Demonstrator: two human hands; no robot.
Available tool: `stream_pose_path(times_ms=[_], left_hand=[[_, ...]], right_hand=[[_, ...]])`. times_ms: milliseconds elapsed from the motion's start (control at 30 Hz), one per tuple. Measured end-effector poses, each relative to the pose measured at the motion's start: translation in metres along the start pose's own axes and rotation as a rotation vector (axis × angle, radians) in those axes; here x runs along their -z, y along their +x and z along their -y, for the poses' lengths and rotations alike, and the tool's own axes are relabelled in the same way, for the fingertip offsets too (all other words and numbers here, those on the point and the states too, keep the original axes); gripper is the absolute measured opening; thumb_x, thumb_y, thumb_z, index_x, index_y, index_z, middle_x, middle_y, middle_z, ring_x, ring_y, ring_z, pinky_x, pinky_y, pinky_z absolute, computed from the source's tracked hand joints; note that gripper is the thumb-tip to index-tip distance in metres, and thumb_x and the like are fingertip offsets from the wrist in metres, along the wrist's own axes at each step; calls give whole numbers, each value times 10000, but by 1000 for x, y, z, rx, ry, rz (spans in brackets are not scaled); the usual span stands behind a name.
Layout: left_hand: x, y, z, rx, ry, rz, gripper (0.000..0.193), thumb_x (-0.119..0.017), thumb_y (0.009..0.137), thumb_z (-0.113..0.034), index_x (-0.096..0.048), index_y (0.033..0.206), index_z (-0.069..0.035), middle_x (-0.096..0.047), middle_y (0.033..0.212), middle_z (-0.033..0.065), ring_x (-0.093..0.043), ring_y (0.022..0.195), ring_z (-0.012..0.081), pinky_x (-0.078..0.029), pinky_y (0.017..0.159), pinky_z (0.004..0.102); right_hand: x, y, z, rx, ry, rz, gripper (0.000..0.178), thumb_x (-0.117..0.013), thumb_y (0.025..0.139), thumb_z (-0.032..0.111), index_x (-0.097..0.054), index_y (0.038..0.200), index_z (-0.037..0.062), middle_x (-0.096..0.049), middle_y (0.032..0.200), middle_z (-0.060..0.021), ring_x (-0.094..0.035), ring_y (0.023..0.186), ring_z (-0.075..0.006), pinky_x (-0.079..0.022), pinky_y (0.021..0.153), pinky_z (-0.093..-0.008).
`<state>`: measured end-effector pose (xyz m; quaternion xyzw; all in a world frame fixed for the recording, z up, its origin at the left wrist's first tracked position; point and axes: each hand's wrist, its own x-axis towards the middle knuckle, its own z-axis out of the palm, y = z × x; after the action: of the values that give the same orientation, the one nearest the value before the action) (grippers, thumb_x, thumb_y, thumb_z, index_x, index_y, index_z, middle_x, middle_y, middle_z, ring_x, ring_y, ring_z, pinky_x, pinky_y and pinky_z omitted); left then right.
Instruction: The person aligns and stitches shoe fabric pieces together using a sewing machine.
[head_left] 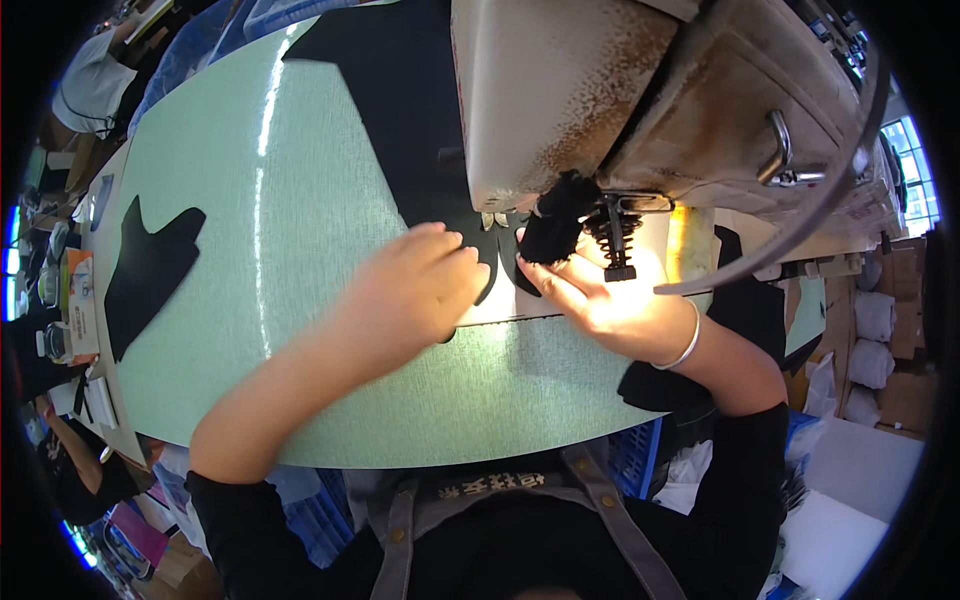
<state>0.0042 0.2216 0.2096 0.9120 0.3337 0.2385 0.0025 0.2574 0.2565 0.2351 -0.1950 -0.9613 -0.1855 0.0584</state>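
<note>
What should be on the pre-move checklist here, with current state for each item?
1. Left hand flat on the black fabric on the table: ok, the palm is down and presses it beside the needle area.
2. Right hand grips the bunched black piece: ok, the fingers pinch it under the machine head.
3. Fingertips clear of the needle: cannot tell, the fabric and the presser assembly hide the needle point.
4. Work light on: ok, a bright glow falls on the right hand.
5. Spare black cut piece out of the way: ok, it lies apart at the far left of the green table.
</note>
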Motion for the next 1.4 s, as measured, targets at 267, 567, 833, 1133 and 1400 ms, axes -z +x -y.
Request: stream_pose_path(times_ms=[267, 567, 833, 1133, 1400], left_hand=[[10, 8, 14, 54, -93, 45, 243, -616, 753, -35, -650, 993, -13, -649, 1040, 73, -623, 1004, 237, -549, 830, 308], [6, 7, 23, 87, -20, 15, 279, -625, 738, 31, -671, 1010, -10, -653, 1086, 85, -617, 1095, 265, -548, 854, 320], [6, 8, 18, 106, -60, -14, 257, -626, 741, 30, -667, 994, 10, -637, 1045, 79, -627, 1039, 264, -550, 795, 318], [4, 9, 15, 109, -35, -23, 311, -617, 719, 48, -639, 1028, 41, -617, 1061, 106, -621, 1042, 284, -541, 836, 341], [-1, 8, 11, 169, -51, 8, 407, -613, 708, 30, -602, 1114, 64, -579, 1136, 126, -586, 1097, 302, -523, 897, 370]], right_hand=[[-28, -2, -24, -87, 590, -21, 315, -554, 935, 50, -600, 1246, 58, -648, 1234, -103, -621, 1139, -240, -499, 957, -323], [-42, -5, -32, -57, 538, 22, 357, -480, 886, -27, -609, 1217, 3, -625, 1265, -107, -622, 1120, -217, -492, 941, -302], [-48, -5, -31, -42, 490, -148, 204, -644, 698, 56, -600, 896, 61, -588, 950, -55, -588, 886, -221, -485, 784, -339], [-41, 2, -21, -70, 509, -121, 433, -583, 747, -61, -642, 1166, 31, -670, 1185, -81, -656, 1049, -246, -528, 880, -342], [-42, 6, -22, -85, 494, -90, 472, -568, 802, -16, -589, 1269, 45, -665, 1170, -66, -649, 925, -254, -511, 785, -339]])
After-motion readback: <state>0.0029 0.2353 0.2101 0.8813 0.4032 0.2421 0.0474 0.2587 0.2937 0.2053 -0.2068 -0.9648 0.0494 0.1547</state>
